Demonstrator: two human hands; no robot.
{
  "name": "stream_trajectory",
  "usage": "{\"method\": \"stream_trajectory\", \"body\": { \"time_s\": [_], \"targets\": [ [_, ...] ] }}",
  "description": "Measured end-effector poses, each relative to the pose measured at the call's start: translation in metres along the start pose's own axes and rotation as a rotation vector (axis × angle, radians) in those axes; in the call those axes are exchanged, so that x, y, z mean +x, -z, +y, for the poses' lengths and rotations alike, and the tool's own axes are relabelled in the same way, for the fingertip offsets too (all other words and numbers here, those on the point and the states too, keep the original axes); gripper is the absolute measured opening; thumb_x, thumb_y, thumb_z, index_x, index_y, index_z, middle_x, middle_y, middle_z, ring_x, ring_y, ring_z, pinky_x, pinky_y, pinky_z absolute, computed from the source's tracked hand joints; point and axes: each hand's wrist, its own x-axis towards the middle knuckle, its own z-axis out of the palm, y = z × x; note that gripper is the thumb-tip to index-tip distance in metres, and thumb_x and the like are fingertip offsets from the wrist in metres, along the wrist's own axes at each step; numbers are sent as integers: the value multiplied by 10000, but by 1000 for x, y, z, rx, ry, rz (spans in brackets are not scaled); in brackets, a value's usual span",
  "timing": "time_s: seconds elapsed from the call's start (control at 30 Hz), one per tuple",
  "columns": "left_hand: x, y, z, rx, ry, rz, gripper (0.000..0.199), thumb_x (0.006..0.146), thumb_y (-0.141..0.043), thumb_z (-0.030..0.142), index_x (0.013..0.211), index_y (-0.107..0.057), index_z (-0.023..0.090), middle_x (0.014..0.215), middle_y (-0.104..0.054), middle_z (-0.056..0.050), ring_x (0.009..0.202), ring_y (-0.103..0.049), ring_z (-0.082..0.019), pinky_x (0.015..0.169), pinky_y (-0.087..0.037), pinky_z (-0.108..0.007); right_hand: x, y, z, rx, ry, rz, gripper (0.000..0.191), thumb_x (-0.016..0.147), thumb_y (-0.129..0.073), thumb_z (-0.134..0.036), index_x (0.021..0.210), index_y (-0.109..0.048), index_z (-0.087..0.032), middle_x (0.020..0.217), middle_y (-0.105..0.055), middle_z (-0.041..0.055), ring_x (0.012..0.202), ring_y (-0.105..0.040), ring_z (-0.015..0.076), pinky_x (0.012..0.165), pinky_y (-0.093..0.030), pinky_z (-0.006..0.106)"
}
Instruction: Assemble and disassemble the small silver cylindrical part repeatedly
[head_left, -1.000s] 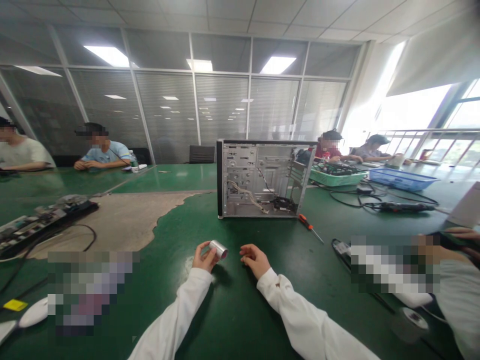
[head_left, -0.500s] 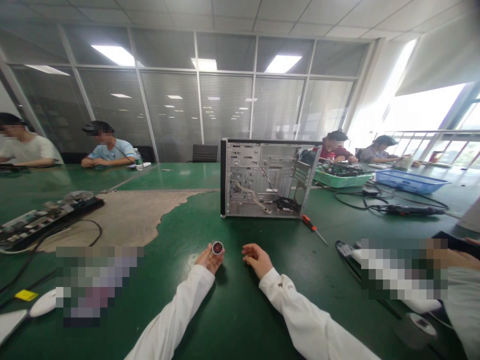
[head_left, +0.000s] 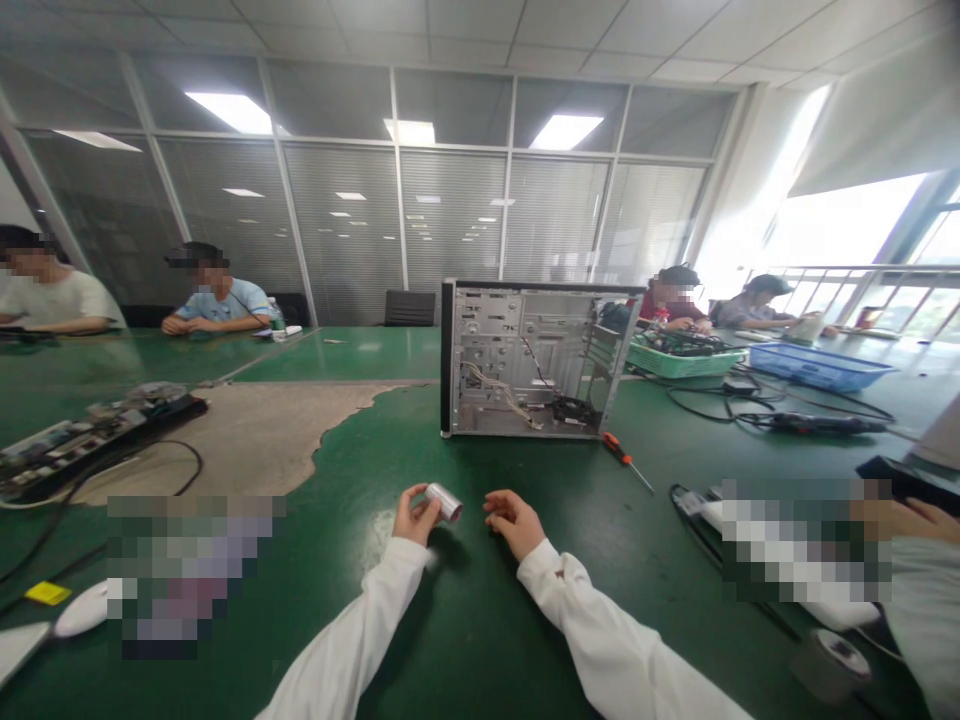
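A small silvery cylinder (head_left: 444, 502) is held in my left hand (head_left: 415, 517), tilted with its dark reddish end toward the right. My right hand (head_left: 514, 522) rests near the green table (head_left: 465, 620) with its fingers loosely curled; a gap separates it from the cylinder, and no object shows in it. Beyond both hands an open computer case (head_left: 540, 360) stands upright, with pale cables and a dark part at its bottom. By the case's lower right corner lies an orange and black screwdriver (head_left: 619, 450).
Circuit boards (head_left: 97, 435) lie at the left on a bare brown patch. To the right are a green basket (head_left: 686, 362), a blue basket (head_left: 821, 368), cables, a black tool (head_left: 825, 424) and a tape roll (head_left: 832, 662). Other people sit around the table; one's hand shows at the right edge.
My left hand has turned the cylinder from end-on to lying sideways, its side now showing and its end pointing right. My right hand has hardly moved.
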Motion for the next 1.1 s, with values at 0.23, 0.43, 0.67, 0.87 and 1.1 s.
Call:
{"method": "stream_trajectory", "body": {
  "time_s": [0.23, 0.43, 0.67, 0.87, 1.1],
  "targets": [
    [-17, 0, 4, 926, -647, -393, 347, 670, -524, 216, 1003, -451, 153, 971, -546, -106, 837, -555, -203, 758, -431, -357, -7, -1, -14, -52, 55, 30, 282, 610, -470, -125, 884, -506, -178, 804, -579, 29, 649, -552, 134, 550, -438, 259],
    [-28, -7, 8, 1087, -649, -474, 392, 652, -511, 149, 1037, -440, 161, 1004, -540, -101, 916, -516, -227, 797, -404, -373, -23, -5, -39, -299, 446, 2, 344, 654, -441, -110, 987, -482, -187, 923, -516, 59, 743, -516, 140, 610, -441, 263],
    [-32, -13, 3, 617, -438, -309, 620, 512, -591, 66, 1090, -415, 200, 877, -582, -44, 720, -555, -172, 710, -412, -279, -33, -10, -53, -474, 575, -65, 369, 674, -482, -165, 1041, -446, -185, 1018, -457, 96, 962, -435, 212, 822, -383, 364],
    [-36, -17, 13, 531, -300, -285, 666, 462, -592, 35, 1078, -415, 216, 773, -608, 0, 679, -544, -166, 707, -398, -278, -33, -10, -55, -561, 584, -92, 372, 681, -492, -189, 1050, -441, -188, 1010, -458, 97, 950, -435, 212, 832, -374, 360],
    [-27, -11, 1, 680, -444, -290, 609, 475, -603, 74, 1045, -433, 201, 672, -563, 18, 615, -506, -153, 655, -387, -268, -34, -12, -56, -647, 568, -111, 329, 676, -479, -156, 1002, -470, -201, 992, -465, 82, 906, -450, 199, 789, -386, 332]
  ]
}}
